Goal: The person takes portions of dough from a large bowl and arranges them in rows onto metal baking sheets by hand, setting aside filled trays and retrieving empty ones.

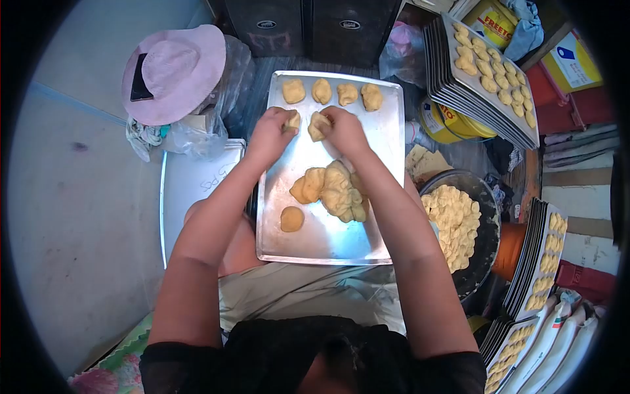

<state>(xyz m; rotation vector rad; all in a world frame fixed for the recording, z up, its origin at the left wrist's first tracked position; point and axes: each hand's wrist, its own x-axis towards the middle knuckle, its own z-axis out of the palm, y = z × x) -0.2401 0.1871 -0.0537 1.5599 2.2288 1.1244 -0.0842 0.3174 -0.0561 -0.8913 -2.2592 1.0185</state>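
A metal baking tray [328,248] lies in front of me, over my lap. My left hand [270,134] is closed on a dough piece [294,121] at the tray's left side, below the top row. To its right, my right hand [344,130] grips another dough piece [318,126] between thumb and fingers. Several dough pieces [321,91] form a row along the far edge. Nearer to me sits a heap of dough lumps [339,190], partly behind my right forearm. A single round dough ball [292,218] rests to the lower left of the heap.
At right stands a dark basin [485,210] full of dough pieces [453,223]. Stacked trays [482,85] of shaped dough rise at upper right, with more trays [545,262] at lower right. A pink hat [180,65] with a dark phone [140,82] lies at upper left.
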